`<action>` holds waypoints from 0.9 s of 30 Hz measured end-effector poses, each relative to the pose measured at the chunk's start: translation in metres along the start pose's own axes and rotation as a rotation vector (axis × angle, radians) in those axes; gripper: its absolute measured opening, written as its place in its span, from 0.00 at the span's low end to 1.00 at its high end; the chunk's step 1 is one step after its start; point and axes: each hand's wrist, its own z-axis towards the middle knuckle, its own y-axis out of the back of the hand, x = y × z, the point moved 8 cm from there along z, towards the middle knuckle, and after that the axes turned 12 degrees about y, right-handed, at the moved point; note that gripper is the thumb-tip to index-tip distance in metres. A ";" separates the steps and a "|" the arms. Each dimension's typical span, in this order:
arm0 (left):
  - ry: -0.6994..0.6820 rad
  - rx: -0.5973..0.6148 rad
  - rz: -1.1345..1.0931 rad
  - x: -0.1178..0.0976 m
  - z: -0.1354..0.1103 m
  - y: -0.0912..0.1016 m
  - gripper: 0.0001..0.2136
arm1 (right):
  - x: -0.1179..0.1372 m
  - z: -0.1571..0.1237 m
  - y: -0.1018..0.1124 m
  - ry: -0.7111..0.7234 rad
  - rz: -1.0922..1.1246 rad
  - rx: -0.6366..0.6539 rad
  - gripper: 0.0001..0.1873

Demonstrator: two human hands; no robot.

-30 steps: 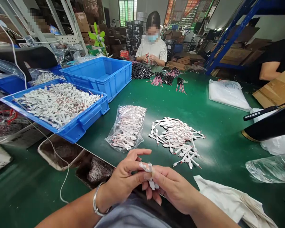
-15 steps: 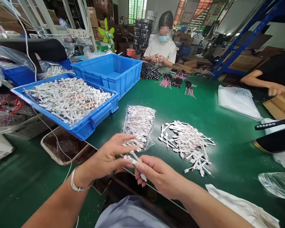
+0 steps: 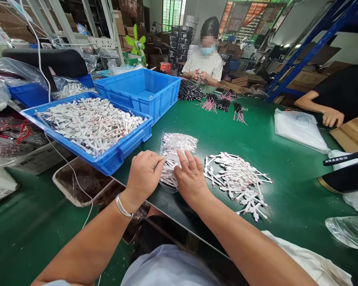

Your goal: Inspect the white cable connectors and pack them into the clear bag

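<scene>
A clear plastic bag (image 3: 179,142) packed with short white connector cables lies on the green table in front of me. At its left edge, my left hand (image 3: 144,171) is closed, thumb and forefinger pinching the bag's edge. My right hand (image 3: 191,174) rests over the bag's near right part, fingers stretched out and a little apart, touching the bag or the cables at its mouth. To the right of the bag lies a loose pile of white cables (image 3: 235,174) with short reddish wire ends.
A blue tray (image 3: 107,165) heaped with white cables stands left, before another blue bin (image 3: 164,99). Black cables (image 3: 191,90) lie at the back by a seated person (image 3: 209,63). Right are a plastic package (image 3: 298,129), a cardboard box (image 3: 353,133), a dark cup (image 3: 346,176) and another person's hand (image 3: 332,118).
Both hands have moved forward to the bag. The few white cables my right hand held are no longer seen in it. My left fingers have closed; my right fingers have straightened.
</scene>
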 end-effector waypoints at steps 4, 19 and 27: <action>0.002 -0.006 0.018 0.000 -0.003 0.000 0.09 | -0.002 -0.001 0.003 -0.093 0.076 0.064 0.12; -0.273 0.089 0.147 -0.023 -0.090 -0.032 0.11 | 0.009 -0.005 -0.012 0.000 0.097 0.188 0.19; -0.224 0.069 0.106 -0.018 -0.091 -0.032 0.11 | -0.004 0.025 -0.014 -0.044 0.147 0.266 0.20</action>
